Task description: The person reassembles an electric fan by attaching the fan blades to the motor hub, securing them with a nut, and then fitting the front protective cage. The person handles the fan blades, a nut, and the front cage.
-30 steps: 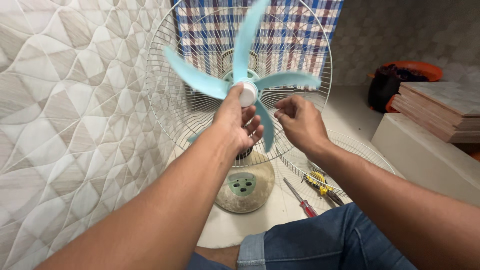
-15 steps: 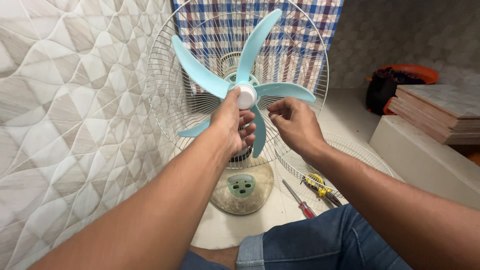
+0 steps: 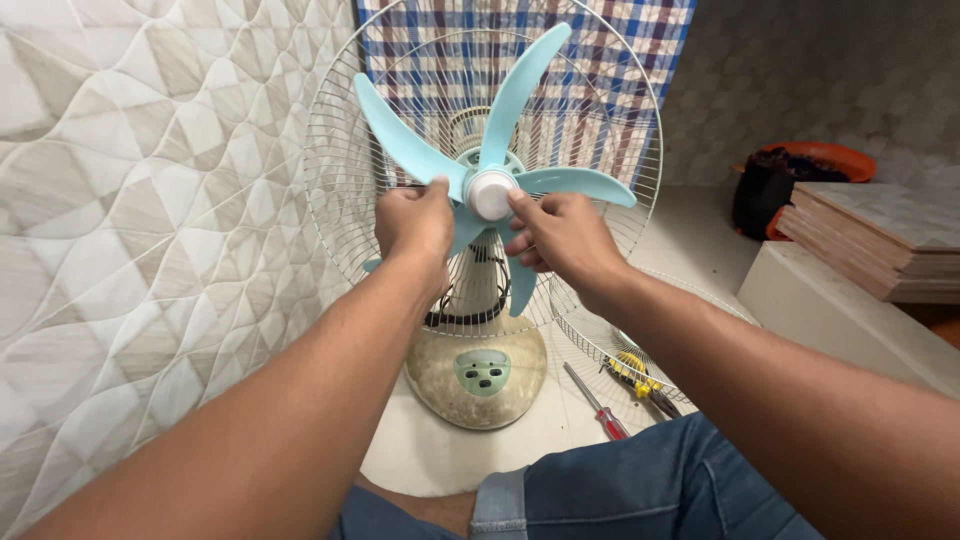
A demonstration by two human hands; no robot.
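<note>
The left hand (image 3: 413, 222) is curling shut around the root of the pale blue fan blade (image 3: 400, 130) just left of the hub, thumb on top and fingers wrapped behind, so it seems to be gripping the blade set to keep it from turning. The right hand (image 3: 560, 235) is sitting against the other side, thumb and forefinger pressing at the white hub cap (image 3: 491, 193) while the remaining fingers are hanging half bent beneath it, loosely apart; whether it is truly pinching the cap or only touching it I cannot tell. The blades are sitting on the motor shaft in front of the rear wire guard (image 3: 340, 170), which is standing upright on the fan's grubby round base (image 3: 475, 375) on the floor. The front guard (image 3: 590, 335) is lying flat beside the base, off the fan, leaving the blades within reach. A red-handled screwdriver (image 3: 600, 405) and yellow-handled pliers (image 3: 640, 375) are lying by it, close to the person's denim-clad knee (image 3: 620, 480)
</note>
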